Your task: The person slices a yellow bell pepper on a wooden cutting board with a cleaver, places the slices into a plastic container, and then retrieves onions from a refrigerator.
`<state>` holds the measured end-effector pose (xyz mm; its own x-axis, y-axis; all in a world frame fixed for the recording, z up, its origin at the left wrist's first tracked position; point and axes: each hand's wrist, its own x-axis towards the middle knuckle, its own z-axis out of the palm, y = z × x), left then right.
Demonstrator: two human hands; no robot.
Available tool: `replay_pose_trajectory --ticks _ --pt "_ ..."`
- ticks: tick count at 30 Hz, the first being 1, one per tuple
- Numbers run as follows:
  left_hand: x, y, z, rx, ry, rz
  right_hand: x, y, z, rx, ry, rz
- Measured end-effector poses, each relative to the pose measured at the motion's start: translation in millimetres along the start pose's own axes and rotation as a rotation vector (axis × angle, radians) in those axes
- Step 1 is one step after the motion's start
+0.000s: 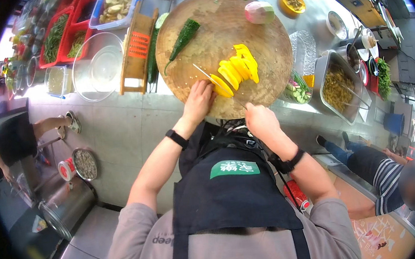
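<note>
My right hand (263, 119) grips a kitchen knife (240, 103), whose thin blade lies along a yellow piece (222, 85) of vegetable or fruit on a round wooden chopping board (260, 59). The fingertips of my left hand (199, 97) are bent against that piece, left of the blade; they partly hide it. Several yellow slices (238, 68) lean in a row to the right of the knife. Further back on the board lies a dark green, bumpy vegetable (185, 38) with a thin curved stem. A pink, white and green radish (259, 12) rests near the far right rim.
Left of the board are a wooden slicer (139, 48), a long green cucumber (152, 61) and a clear bowl (84, 72). A metal pan (356, 109) of yellowish food stands right. One person (374, 166) is at lower right; another person (9, 135) is at left.
</note>
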<state>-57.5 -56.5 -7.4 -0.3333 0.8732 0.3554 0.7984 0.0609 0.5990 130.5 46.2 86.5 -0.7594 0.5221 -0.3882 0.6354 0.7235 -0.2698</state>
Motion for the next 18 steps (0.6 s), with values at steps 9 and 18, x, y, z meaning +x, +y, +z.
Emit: replay_pose_trajectory --ticks 9,18 --pt "10.9 -4.7 -3.0 0.009 -0.124 -0.006 30.4 21.4 0.6 0.386 0.192 -0.073" --pt "59.9 -3.8 -4.0 0.241 -0.243 0.123 -7.8 75.6 -55.1 0.353 0.536 0.265"
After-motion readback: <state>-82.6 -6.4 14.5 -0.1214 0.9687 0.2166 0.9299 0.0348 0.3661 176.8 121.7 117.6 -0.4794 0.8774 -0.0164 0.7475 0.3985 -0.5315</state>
